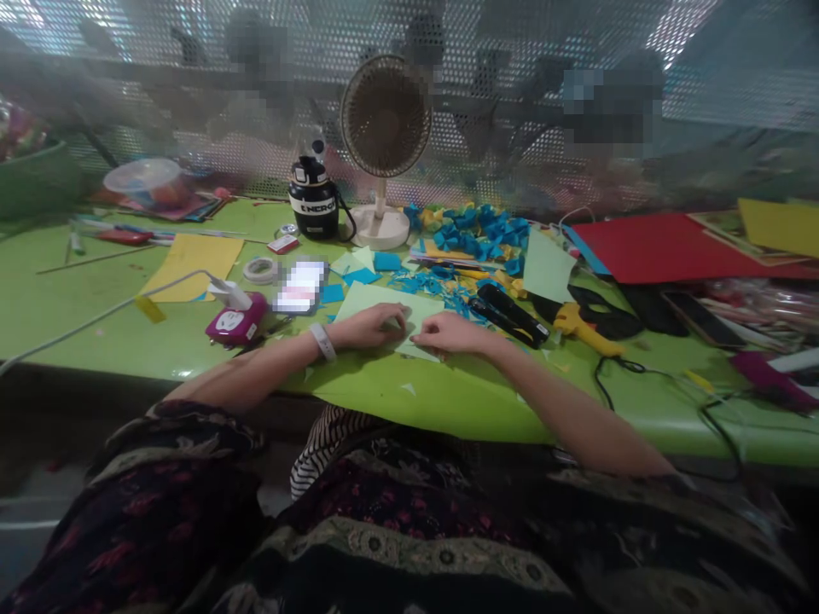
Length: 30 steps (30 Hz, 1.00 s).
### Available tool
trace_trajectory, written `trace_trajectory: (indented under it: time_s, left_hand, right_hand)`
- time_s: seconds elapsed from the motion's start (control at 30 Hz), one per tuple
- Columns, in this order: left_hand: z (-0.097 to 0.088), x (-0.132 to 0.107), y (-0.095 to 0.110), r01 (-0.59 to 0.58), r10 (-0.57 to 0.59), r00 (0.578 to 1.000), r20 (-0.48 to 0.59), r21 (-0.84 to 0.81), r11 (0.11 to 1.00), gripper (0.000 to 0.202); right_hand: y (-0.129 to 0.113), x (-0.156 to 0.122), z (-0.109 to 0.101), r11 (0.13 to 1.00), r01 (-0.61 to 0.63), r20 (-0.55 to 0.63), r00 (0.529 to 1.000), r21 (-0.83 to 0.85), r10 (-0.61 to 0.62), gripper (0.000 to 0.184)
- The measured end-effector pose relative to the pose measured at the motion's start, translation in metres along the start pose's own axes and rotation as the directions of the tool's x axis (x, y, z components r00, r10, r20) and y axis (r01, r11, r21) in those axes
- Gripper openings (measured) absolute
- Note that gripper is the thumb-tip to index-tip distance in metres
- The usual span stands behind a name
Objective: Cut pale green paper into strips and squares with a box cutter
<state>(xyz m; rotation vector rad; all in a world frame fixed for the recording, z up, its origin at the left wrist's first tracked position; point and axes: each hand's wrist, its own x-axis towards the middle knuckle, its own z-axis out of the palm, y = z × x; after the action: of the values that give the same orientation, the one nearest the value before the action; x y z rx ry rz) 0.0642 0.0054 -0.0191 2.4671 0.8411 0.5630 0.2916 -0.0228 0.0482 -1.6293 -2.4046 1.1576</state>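
Both of my hands rest on a pale green sheet of paper (409,309) lying on the green table (95,324). My left hand (371,326) presses down on the sheet's left part with fingers curled, a white band on its wrist. My right hand (451,333) lies on the sheet's near right edge, fingers bent and pinching the paper. Blue paper scraps (358,277) lie just beyond the sheet.
A small fan (384,145) and a black bottle (313,200) stand at the back. A pile of blue and yellow folded pieces (479,230), a yellow glue gun (585,328), black scissors (605,311), a tape roll (260,269), a red sheet (659,247) and a yellow sheet (195,264) surround the work.
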Motion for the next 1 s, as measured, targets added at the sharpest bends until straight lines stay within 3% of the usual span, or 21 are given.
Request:
trace_trajectory:
  time_s: [0.1, 0.23, 0.5, 1.0]
  left_hand:
    - [0.000, -0.002, -0.001, -0.002, 0.003, 1.000, 0.010, -0.008, 1.000, 0.023]
    - [-0.001, -0.001, 0.000, 0.000, 0.000, 1.000, 0.023, -0.020, 1.000, 0.022]
    - [-0.001, -0.001, -0.003, -0.007, 0.010, 0.999, 0.053, -0.047, 0.999, 0.021]
    - [-0.007, 0.000, -0.005, 0.039, -0.036, 0.995, 0.095, -0.031, 0.999, 0.022]
  right_hand:
    - [-0.006, 0.015, -0.001, 0.992, -0.090, 0.123, 0.989, 0.092, 0.079, 0.037]
    - [-0.004, 0.025, -0.002, 0.989, -0.123, 0.213, 0.971, 0.076, 0.104, 0.038]
    - [0.000, 0.030, -0.009, 0.983, -0.183, 0.235, 0.954, -0.031, 0.185, 0.049]
    - [0.081, -0.017, -0.042, 0.947, -0.320, 0.194, 0.930, 0.015, 0.312, 0.051]
